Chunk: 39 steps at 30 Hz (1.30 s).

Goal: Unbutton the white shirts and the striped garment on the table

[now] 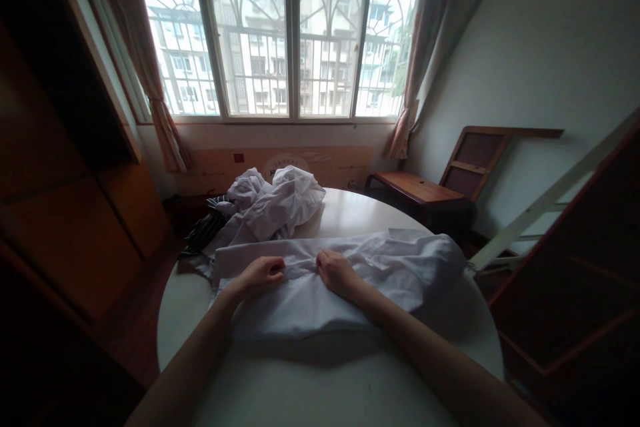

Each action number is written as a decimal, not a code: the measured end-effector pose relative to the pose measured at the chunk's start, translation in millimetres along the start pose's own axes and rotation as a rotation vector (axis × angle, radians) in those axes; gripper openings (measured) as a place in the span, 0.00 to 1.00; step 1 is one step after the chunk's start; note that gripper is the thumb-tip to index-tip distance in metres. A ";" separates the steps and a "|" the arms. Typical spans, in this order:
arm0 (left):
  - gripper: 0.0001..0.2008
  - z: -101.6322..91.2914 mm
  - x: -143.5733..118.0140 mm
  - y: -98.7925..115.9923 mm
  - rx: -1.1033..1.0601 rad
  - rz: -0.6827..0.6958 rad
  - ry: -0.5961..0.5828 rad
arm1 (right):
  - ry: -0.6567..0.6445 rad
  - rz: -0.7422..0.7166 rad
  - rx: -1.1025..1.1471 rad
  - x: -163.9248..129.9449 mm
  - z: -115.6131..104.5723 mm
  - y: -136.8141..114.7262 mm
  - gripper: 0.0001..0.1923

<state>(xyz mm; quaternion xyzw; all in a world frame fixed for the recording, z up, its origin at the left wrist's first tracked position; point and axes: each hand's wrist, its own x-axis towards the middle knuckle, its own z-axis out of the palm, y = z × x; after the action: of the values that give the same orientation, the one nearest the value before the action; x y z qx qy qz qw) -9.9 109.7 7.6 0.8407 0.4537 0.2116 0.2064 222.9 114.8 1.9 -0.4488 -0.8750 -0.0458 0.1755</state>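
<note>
Where pinched by fingers of left hand [260, 275] and right hand [339, 273], white cloth [305, 313] creased.

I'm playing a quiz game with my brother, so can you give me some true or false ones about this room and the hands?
1. The left hand and the right hand are both on the white cloth. True.
2. The table is square. False: its edge is rounded.
3. A crumpled pile of pale cloth lies on the table, farther away than the hands. True.
4. The dark striped cloth lies to the right of the crumpled pile. False: it is at the pile's left side.
5. The curtains are drawn right across the window. False: they hang at its two sides, and buildings show outside.
</note>
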 end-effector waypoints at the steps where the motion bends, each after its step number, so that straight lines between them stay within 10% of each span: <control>1: 0.05 0.0 -0.2 0.1 -0.002 0.000 0.001 | -0.006 -0.001 0.015 0.2 -0.6 0.5 0.06; 16: 0.05 -0.1 0.6 1.0 0.004 -0.021 0.001 | 0.014 -0.008 0.210 -1.2 -5.5 6.0 0.05; 39: 0.06 -1.6 1.0 -0.1 0.005 -0.049 -0.035 | -0.298 0.115 0.469 -9.2 -43.4 75.2 0.05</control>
<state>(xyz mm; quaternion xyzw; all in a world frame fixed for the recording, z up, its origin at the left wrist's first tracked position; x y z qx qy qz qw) -10.4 110.9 9.1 0.8336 0.4709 0.1904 0.2172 299.7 142.0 33.3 -0.4465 -0.8510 0.2344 0.1462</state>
